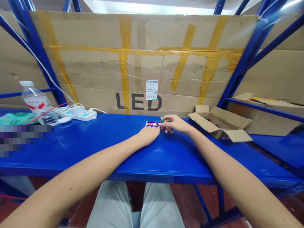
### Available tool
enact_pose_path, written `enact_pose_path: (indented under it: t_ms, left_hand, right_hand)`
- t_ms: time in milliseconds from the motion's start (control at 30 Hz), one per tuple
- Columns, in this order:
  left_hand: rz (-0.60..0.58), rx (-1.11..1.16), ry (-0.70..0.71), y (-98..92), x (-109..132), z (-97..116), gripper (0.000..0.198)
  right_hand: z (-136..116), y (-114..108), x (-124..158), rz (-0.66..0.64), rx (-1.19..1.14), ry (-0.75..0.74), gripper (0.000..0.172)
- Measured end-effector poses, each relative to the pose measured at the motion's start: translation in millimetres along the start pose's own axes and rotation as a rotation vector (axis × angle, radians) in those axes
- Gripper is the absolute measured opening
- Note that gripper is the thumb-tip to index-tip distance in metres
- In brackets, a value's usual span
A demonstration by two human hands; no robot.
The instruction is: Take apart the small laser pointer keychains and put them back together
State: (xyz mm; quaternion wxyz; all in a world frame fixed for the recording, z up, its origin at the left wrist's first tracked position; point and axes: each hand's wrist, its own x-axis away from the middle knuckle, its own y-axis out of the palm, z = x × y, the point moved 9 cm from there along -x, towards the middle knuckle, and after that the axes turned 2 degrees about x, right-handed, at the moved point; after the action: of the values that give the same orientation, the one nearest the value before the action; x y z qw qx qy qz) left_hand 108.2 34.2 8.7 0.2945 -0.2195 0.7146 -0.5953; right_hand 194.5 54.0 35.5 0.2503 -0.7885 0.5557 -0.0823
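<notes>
My left hand (149,135) rests on the blue table with its back up and its fingers turned away, hidden from me. Just beyond it lies a small bundle of slim purple sticks with pale lines (151,123). Its right end runs in between my two hands, and whether the left fingers grip it I cannot see. My right hand (176,123) has its fingers curled and pinched at a small green piece (162,120) by the bundle's right end. Another little green piece (171,132) shows under the right fingers, too small to name.
An open cardboard box (220,122) stands on the right. On the left are a plastic bottle (38,103), a white power strip (89,115) with cables and a white oval thing (64,120). A large taped carton (99,72) walls off the back between blue rack posts.
</notes>
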Motion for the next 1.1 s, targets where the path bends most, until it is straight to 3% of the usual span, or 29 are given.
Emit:
enact_pose_path:
  t_ms: [467,667,833,967,1100]
  left_hand:
    - [0.027,-0.081,0.076,1.2,-0.5,11.6,0.032]
    - [0.029,0.07,0.077,-2.3,3.5,5.0,0.03]
    - [0.132,0.365,0.008,-15.4,2.8,-17.1,0.005]
    - [0.364,0.59,-0.125,-39.2,5.3,-44.0,0.008]
    - [0.542,0.683,-0.059,-59.6,12.1,-44.7,0.009]
  right_hand:
    - [8.6,-0.7,-2.8,0.048,0.056,-0.002,0.027]
    - [7.2,0.8,-2.4,0.048,0.06,-0.004,0.026]
    - [9.8,1.4,-2.6,0.027,0.076,0.013,0.024]
    - [10.8,6.4,-1.9,-0.021,0.07,0.027,0.023]
    - [4.8,17.0,2.3,-0.082,0.059,0.035,0.022]
